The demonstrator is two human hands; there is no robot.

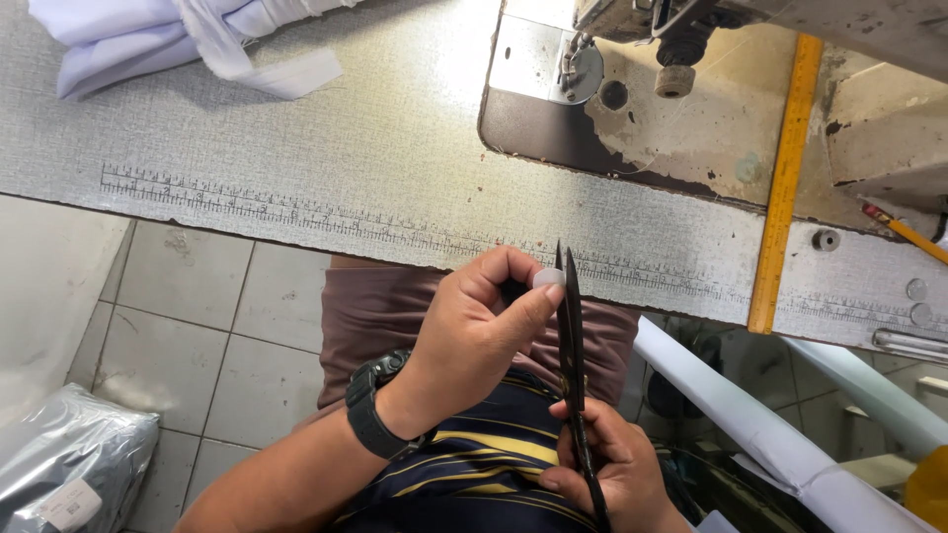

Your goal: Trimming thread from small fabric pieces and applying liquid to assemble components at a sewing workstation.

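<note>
scissors — before table edge

Left hand was raised in front of torso, fingers curled, thumb pressed against fingertips in a pinch, wrist bent slightly, forearm angled in from lower left. Right hand sat lower, fingers wrapped closed, palm up.

Bright, sharp daylight; glare upper centre.
</note>
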